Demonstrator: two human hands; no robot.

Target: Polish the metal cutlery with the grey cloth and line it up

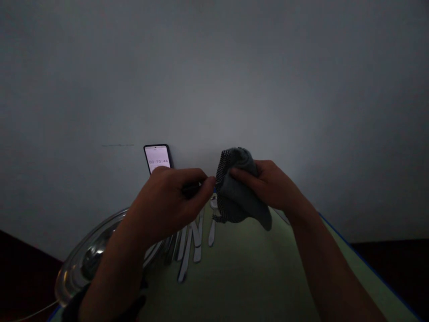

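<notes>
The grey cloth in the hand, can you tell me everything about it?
The grey cloth is soft and bunched, with a black-and-white dotted patch along its left edge. The right hand grips it above the pale green table, one loose corner drooping lower right. The left hand pinches something thin and dark at its edge.

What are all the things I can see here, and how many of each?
cloth: one, grey with a dotted edge, bunched up in the right hand above the table
cutlery: several pieces, silvery, lying side by side on the table under the hands; too dark to count or tell apart
tray: one, shiny metal, round, at the table's left edge, partly behind the left arm
phone: one, dark frame with lit screen showing digits, propped against the wall
table: one, pale green top with blue edge
wall: one, plain grey
left hand: one, fingers pinched on something small and hidden, next to the cloth
right hand: one, gripping the cloth
</notes>
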